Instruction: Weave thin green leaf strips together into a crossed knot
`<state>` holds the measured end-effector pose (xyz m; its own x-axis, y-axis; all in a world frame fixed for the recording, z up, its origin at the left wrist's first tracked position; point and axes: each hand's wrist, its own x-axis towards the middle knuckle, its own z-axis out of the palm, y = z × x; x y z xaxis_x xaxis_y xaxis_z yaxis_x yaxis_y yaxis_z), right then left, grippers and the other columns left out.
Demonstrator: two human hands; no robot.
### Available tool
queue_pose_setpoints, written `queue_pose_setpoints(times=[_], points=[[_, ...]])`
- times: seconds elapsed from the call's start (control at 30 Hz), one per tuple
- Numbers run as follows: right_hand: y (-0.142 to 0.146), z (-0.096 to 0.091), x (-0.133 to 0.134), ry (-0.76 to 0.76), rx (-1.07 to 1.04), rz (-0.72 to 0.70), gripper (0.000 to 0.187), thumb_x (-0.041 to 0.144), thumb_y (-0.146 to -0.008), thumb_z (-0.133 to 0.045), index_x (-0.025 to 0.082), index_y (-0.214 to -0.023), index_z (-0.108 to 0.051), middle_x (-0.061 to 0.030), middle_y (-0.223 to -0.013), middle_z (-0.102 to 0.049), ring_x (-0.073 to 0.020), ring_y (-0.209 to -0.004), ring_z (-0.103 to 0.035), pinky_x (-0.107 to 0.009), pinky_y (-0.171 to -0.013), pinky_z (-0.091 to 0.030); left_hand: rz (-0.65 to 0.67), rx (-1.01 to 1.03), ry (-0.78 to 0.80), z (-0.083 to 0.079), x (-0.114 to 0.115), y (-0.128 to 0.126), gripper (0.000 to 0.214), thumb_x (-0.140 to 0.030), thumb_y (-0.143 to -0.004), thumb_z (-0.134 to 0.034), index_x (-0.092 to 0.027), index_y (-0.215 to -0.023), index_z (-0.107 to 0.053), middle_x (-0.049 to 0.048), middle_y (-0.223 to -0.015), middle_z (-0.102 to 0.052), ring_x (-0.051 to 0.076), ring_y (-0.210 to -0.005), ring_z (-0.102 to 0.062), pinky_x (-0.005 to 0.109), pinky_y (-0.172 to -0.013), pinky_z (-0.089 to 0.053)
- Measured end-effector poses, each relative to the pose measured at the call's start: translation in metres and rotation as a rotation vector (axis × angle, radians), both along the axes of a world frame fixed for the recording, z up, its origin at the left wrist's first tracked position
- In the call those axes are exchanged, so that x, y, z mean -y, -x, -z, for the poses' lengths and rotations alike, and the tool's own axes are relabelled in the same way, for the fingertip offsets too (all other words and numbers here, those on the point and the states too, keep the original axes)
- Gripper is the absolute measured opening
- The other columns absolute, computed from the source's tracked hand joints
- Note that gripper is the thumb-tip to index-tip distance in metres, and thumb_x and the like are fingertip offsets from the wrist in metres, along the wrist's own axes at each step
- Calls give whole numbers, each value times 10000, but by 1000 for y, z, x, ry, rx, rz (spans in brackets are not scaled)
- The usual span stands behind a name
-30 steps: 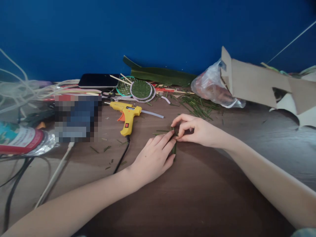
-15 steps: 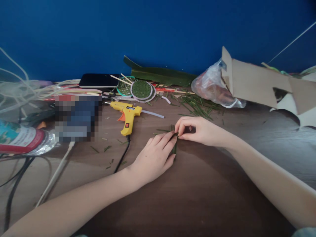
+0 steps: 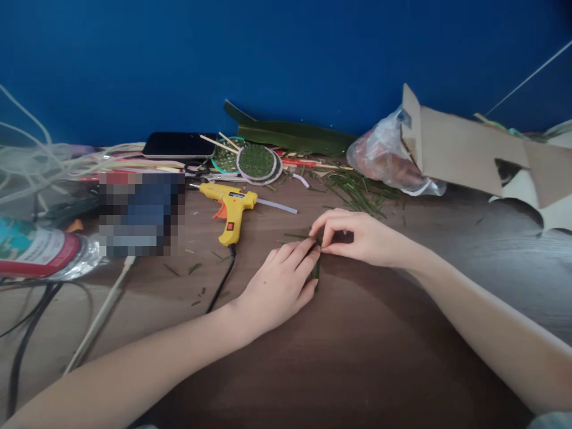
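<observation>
My left hand (image 3: 279, 286) lies flat on the brown table (image 3: 357, 357), fingers stretched out and pressing on a small dark green leaf piece (image 3: 316, 271) that shows only at the fingertips. My right hand (image 3: 357, 237) is just beyond it, thumb and forefinger pinched on the top end of the same leaf piece, the other fingers curled. Most of the leaf is hidden under both hands.
A yellow glue gun (image 3: 231, 208) with a black cord lies left of the hands. Thin green leaf strips (image 3: 357, 192) are scattered behind. Round woven discs (image 3: 255, 162), a phone (image 3: 179, 145), long leaves (image 3: 290, 137), a plastic bag (image 3: 384, 158), cardboard (image 3: 465, 149) and a bottle (image 3: 40, 253) crowd the back and left.
My right hand shifted slightly at the leaf's top end, fingers staying pinched. My left hand has stayed flat in place.
</observation>
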<state>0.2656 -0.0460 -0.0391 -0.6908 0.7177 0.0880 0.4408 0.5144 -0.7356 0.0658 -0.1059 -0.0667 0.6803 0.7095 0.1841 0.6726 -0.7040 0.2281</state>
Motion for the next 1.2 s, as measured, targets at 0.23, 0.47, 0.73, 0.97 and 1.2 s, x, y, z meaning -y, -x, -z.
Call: queue_pose_setpoints(times=[0.23,0.47,0.73,0.97,1.2], points=[[0,1,0,6,78,61,49,194,-787,-550,194,-738,-549,-4,-785,-570,-132,-731,-516,-271,-699,-399,6,4,-10,0,0,0,405,-229,-857,-465,-94,-1238,-446,137,-1307,-472,257,-1133,-457,396,-897,-434],[4,3,2,-29,123,148,96,246,-824,-534,195,-749,-503,21,-734,-532,-101,-632,-458,-228,-592,-345,8,10,-17,1,0,0,413,-226,-856,-461,-97,-1247,-437,133,-1302,-482,258,-1149,-448,401,-891,-436],[9,12,1,-35,84,267,80,210,-800,-569,190,-734,-529,36,-653,-518,-99,-593,-451,-228,-565,-338,10,4,-27,-1,0,0,399,-222,-853,-460,-92,-1230,-454,127,-1311,-482,258,-1141,-456,396,-881,-441],[12,24,-1,-158,44,340,53,186,-779,-591,179,-758,-543,7,-741,-510,-108,-648,-459,-240,-604,-370,7,-2,-19,-2,0,0,396,-217,-843,-473,-95,-1220,-467,126,-1321,-476,255,-1145,-459,392,-884,-434],[13,23,4,-114,4,437,75,169,-822,-483,183,-877,-532,-10,-768,-560,-124,-645,-512,-262,-610,-417,-7,-8,-33,-4,1,0,376,-229,-865,-443,-111,-1221,-479,105,-1325,-481,233,-1159,-455,401,-950,-373]])
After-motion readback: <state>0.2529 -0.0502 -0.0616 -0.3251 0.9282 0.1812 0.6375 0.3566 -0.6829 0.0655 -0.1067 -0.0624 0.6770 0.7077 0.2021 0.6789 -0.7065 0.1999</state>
